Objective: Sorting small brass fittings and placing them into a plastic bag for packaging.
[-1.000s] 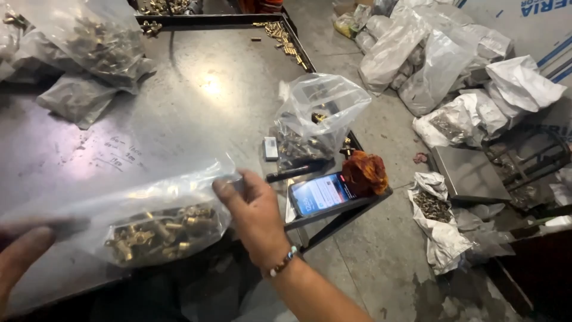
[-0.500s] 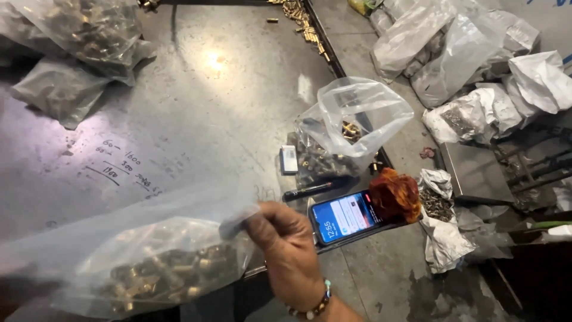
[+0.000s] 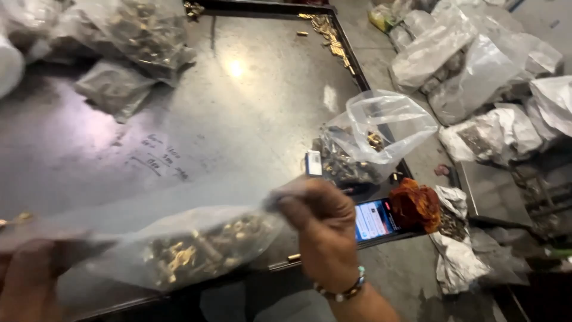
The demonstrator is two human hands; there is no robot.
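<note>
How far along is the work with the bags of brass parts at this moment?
Looks done: filled bags lie at the table's far edge. In hand: left hand and right hand hold a clear bag of brass parts. Left: an open bag sits unclosed.

I count two hands, my left (image 3: 27, 280) and right (image 3: 325, 229), one bag (image 3: 190, 247) between them, one phone (image 3: 375, 219), one open bag (image 3: 372, 143) beside it.

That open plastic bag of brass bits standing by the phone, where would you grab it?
Probably by the open plastic bag's loose, gaping mouth, reaching from above. The brass parts weigh down the bottom while the empty film on top stands slack, so it could gather easily. The phone lies close beside it.
</note>
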